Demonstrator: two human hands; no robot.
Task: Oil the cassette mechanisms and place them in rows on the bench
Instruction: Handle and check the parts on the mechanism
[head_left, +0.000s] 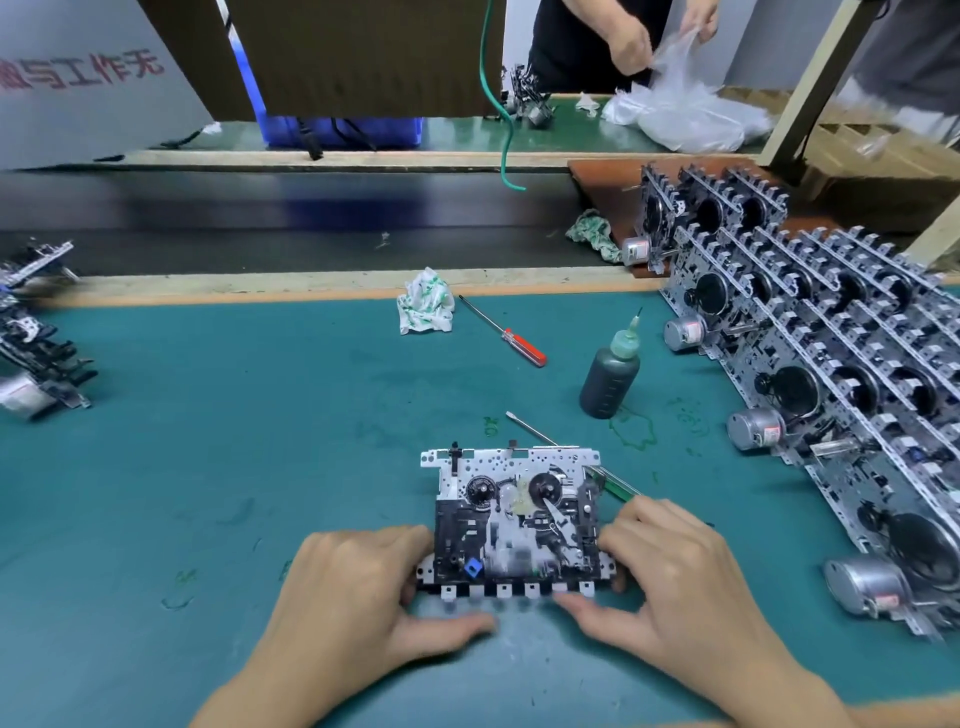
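A cassette mechanism (519, 519) lies flat on the green bench mat (234, 441), its two reels facing up. My left hand (358, 587) grips its left edge, thumb along the near edge. My right hand (670, 566) grips its right edge and also holds a green-handled screwdriver (550, 441) whose shaft points away over the mechanism's far right corner. A dark oil bottle (610, 376) with a green nozzle stands just beyond, to the right. Several finished mechanisms (831, 364) stand in rows along the right side.
A red-handled screwdriver (506, 335) and a crumpled rag (425, 309) lie mid-bench. More mechanisms (36, 343) are piled at the left edge. A dark conveyor belt (291, 218) runs behind the bench; beyond it another person handles a plastic bag (685, 111).
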